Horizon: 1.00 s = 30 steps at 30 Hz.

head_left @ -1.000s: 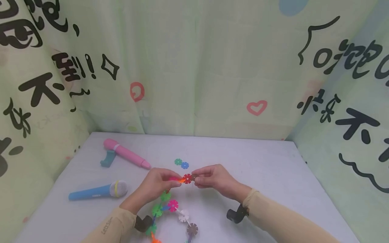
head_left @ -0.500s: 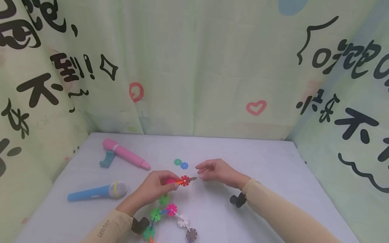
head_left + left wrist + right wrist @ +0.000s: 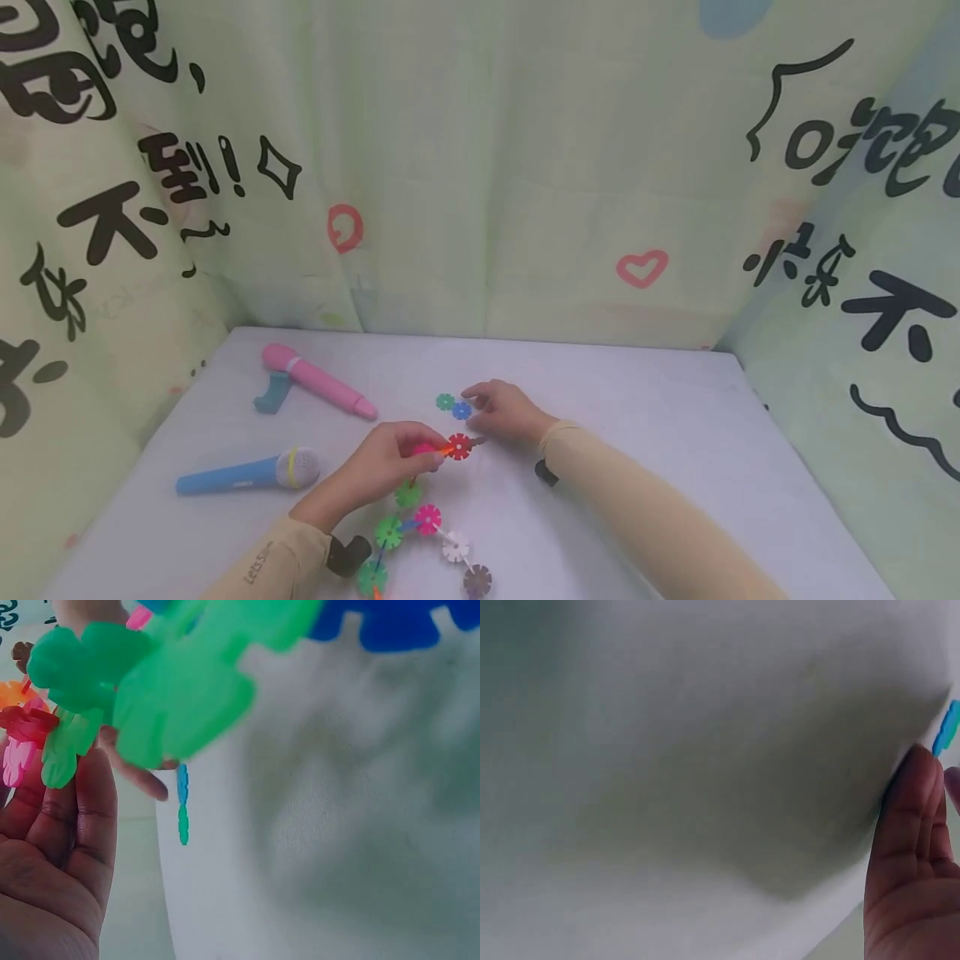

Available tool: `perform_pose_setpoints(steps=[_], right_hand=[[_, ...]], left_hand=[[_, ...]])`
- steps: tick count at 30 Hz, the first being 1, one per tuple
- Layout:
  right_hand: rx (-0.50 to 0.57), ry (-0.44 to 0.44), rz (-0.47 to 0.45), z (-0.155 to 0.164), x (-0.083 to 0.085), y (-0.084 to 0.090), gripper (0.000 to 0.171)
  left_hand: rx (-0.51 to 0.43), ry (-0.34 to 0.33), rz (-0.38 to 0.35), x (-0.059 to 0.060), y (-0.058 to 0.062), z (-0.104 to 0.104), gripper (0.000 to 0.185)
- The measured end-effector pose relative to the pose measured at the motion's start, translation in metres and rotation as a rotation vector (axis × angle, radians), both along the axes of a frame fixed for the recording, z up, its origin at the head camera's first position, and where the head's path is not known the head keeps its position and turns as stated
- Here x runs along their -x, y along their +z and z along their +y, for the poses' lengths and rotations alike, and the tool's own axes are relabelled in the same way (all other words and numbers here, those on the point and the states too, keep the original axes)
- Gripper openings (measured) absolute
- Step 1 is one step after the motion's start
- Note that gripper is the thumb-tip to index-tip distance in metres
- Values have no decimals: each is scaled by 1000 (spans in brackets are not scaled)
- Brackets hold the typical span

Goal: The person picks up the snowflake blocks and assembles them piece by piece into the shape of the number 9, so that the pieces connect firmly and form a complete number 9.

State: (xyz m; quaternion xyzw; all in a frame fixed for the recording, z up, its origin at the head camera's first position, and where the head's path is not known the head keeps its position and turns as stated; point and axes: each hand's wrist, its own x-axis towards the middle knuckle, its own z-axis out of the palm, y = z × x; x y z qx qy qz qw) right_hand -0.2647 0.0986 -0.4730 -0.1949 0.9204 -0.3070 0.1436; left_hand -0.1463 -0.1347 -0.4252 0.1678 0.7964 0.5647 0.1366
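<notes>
My left hand point(image 3: 386, 462) pinches a chain of interlocking plastic snowflake discs near a pink disc point(image 3: 423, 450). From there an orange disc, a red disc point(image 3: 459, 447) and a brown disc point(image 3: 477, 441) stick out to the right. The rest of the chain curves down through green discs point(image 3: 388, 532), a pink one, a white one point(image 3: 455, 547) and a brown one. My right hand point(image 3: 510, 412) reaches beside a loose blue disc point(image 3: 461, 410), thumb and fingers apart. A loose green disc point(image 3: 446, 402) adjoins the blue one. In the left wrist view, large green discs point(image 3: 187, 705) hide part of the scene.
On the left of the white table point(image 3: 637, 417) lie a pink toy microphone point(image 3: 322, 383), a teal curved piece point(image 3: 273, 393) and a blue microphone point(image 3: 247, 475). Printed curtains point(image 3: 420, 167) enclose the back and sides.
My right hand has let go of the brown disc at the chain's end and moved up and left to the loose blue disc. The left hand keeps its hold, slightly lower.
</notes>
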Motion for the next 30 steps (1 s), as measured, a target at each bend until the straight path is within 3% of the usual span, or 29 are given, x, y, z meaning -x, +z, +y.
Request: perform_pose_setpoints(steps=[6,12,18,25,30], right_hand=[[-102,19,90,-8,-2,-3,29],[-81,-56,16,-3,-8,5,24],[108,-60,-20,16,-21,17,13],[451,-85,-127,46,-47,37,30],[440,-124,-168,59,-64,51,39]], left_hand=[[12,-8,4,0,0,2,18],[16,-20,11,0,0,4,18],[33,-20,27,2,0,5,21],[41,-12,29,6,0,6,22],[44,14,7,8,1,6,24]])
